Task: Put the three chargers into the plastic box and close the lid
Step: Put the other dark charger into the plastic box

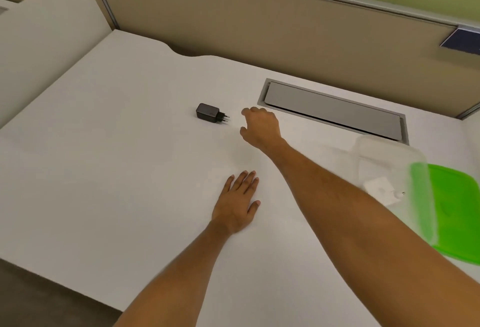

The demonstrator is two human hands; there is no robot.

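Note:
A black charger [207,112] with two plug pins pointing right lies on the white desk [117,144]. My right hand [261,126] hovers just right of it, fingers apart and curled, holding nothing. My left hand [239,203] rests flat on the desk, palm down, nearer to me. A faint white charger [217,174] seems to lie just left of its fingertips. At the right stands the clear plastic box [389,152], open, with a white charger [380,189] inside. The green lid [454,209] lies beside the box on its right.
A grey cable hatch [332,111] is set into the desk behind my right hand. A beige partition wall [259,20] runs along the back. The desk's front edge drops to the floor at the lower left.

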